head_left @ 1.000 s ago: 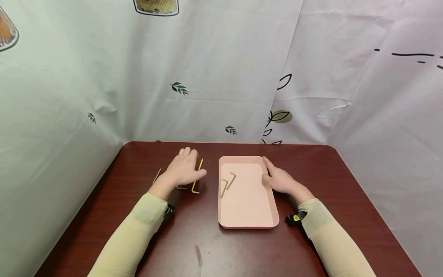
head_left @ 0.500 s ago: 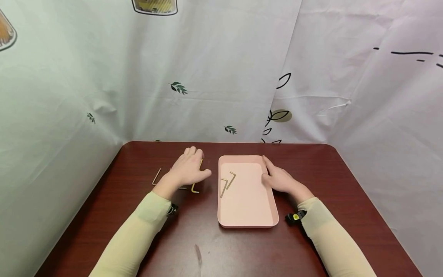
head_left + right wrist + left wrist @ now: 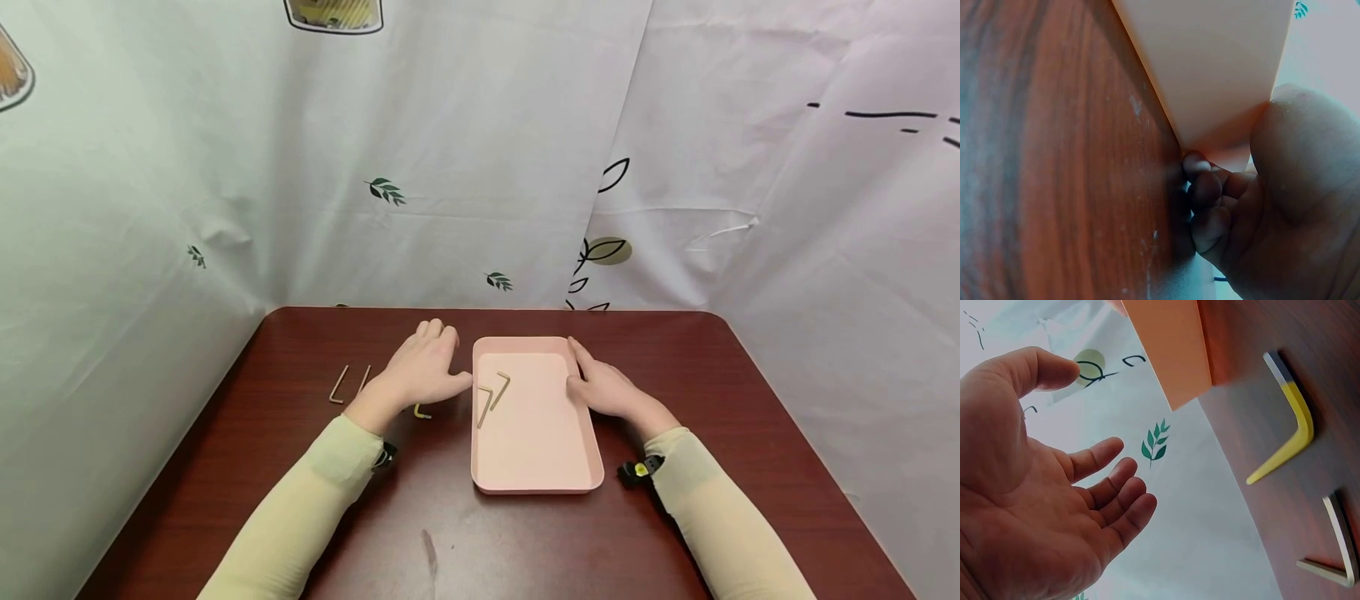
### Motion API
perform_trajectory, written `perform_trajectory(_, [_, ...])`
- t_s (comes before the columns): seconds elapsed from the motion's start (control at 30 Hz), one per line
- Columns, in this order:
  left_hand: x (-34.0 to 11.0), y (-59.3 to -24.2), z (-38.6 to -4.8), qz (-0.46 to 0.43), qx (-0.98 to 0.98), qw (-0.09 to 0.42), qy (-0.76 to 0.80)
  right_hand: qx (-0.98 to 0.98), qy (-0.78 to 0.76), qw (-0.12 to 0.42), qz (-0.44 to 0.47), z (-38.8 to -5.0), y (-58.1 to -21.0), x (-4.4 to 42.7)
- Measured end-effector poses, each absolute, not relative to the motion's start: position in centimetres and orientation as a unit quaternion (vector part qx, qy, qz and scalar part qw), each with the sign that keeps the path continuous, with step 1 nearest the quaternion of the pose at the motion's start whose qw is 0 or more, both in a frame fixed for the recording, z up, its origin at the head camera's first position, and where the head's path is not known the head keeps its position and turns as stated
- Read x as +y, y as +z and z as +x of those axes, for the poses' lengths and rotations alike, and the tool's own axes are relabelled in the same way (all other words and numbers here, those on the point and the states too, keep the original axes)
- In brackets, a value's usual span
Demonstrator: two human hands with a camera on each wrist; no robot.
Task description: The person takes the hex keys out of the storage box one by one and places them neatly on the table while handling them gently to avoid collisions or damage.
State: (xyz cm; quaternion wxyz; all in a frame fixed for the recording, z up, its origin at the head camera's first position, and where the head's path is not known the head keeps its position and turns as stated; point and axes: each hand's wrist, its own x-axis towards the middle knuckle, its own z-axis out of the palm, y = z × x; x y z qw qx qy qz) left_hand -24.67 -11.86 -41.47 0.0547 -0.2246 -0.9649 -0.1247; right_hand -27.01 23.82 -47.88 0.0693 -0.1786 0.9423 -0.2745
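In the head view a pink tray lies on the table with two L-shaped hex keys in its left part. The right hand grips the tray's right rim, thumb on the inner side. In the right wrist view its fingers bend against the tray's outer wall. Just left of the tray hovers the left hand, palm empty and fingers loosely bent in the left wrist view. Under it, a yellow hex key lies on the table, mostly hidden from the head view.
More metal hex keys lie on the dark red table to the left of the left hand. Behind the table hangs a pale curtain with printed leaves.
The left hand has moved right over the yellow hex key, close to the tray's left rim, uncovering more of the keys at left. The right hand and the tray have stayed in place.
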Motion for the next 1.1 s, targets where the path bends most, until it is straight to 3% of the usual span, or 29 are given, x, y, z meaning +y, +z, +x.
perform_trajectory(1.1, [-8.3, -41.6, -24.4, -0.28, -0.955, 0.034, -0.089, 0.942, -0.277, 0.071, -0.177, -26.9, -47.9, 23.8])
